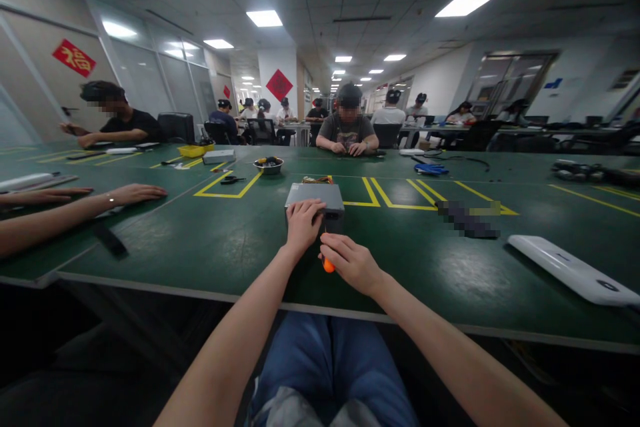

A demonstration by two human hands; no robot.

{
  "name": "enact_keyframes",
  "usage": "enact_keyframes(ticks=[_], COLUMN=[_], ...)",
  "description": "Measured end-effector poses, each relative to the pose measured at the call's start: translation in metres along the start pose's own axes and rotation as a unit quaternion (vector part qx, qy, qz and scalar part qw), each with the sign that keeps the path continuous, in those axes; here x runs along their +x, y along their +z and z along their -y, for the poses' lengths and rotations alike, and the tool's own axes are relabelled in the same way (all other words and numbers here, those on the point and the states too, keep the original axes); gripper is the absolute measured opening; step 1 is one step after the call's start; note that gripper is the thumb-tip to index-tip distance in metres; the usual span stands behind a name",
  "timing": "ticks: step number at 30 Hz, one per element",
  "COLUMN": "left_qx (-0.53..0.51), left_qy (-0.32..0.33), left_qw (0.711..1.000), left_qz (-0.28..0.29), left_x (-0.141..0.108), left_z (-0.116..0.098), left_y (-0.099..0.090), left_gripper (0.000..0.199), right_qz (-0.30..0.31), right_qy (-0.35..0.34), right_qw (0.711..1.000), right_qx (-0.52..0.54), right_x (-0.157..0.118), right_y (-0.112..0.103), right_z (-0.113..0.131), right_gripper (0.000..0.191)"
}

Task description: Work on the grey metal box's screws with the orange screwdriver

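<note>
A grey metal computer power supply (295, 195) sits on the green table in front of me, its bundled wires (317, 180) at the far side. Gripping its near top edge is my left hand (304, 221), with the fingers laid over the upper face. My right hand (350, 260) is closed round a screwdriver (328, 265) with an orange handle, just in front of the box. The thin shaft points up toward the near face. Whether the tip touches a screw is too small to make out.
A metal bowl (269, 165) of dark items and a small black tool (231, 179) lie beyond, left. A white device (570, 270) lies right, near a dark blurred item (467, 220) and blue cable (431, 169). A neighbour's arms (75, 213) reach in from the left; another person sits opposite.
</note>
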State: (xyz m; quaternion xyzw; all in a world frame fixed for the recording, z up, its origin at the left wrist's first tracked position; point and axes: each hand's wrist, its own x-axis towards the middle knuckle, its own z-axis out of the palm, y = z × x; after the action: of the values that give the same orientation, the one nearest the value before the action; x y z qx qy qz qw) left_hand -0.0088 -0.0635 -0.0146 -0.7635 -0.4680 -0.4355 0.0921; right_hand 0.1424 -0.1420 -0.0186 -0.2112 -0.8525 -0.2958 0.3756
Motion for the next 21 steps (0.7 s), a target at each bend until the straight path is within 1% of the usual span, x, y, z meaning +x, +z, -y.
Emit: enact_keyframes(ticks=[2, 5, 8, 11, 14, 21], left_qx=[-0.001, 0.000, -0.001, -0.002, -0.001, -0.003], left_qy=[-0.001, -0.003, 0.001, 0.003, 0.001, 0.001], left_qw=[1.000, 1.000, 1.000, 1.000, 1.000, 1.000], left_qz=[0.001, -0.002, -0.008, -0.006, -0.003, -0.004], left_x=[0.000, 0.000, -0.001, -0.002, -0.001, -0.001], left_z=[0.000, 0.000, 0.001, 0.001, 0.001, 0.000], left_y=[0.000, 0.001, 0.001, 0.000, -0.001, -0.002], left_gripper=[0.025, 0.025, 0.025, 0.025, 0.026, 0.026], right_qz=[0.010, -0.009, -0.032, -0.046, -0.041, -0.037], right_qy=[-0.010, -0.008, 0.004, 0.036, 0.037, 0.030], right_qw=[1.000, 0.999, 0.998, 0.997, 0.997, 0.998], right_qx=[0.007, 0.031, 0.054, 0.045, 0.044, 0.037], right_x=[0.000, -0.002, -0.008, -0.016, -0.019, -0.018], right_y=[-0.003, -0.010, -0.019, -0.024, -0.025, -0.023], right_z=[0.001, -0.001, -0.008, -0.016, -0.019, -0.019], right_gripper=[0.021, 0.025, 0.029, 0.031, 0.033, 0.033])
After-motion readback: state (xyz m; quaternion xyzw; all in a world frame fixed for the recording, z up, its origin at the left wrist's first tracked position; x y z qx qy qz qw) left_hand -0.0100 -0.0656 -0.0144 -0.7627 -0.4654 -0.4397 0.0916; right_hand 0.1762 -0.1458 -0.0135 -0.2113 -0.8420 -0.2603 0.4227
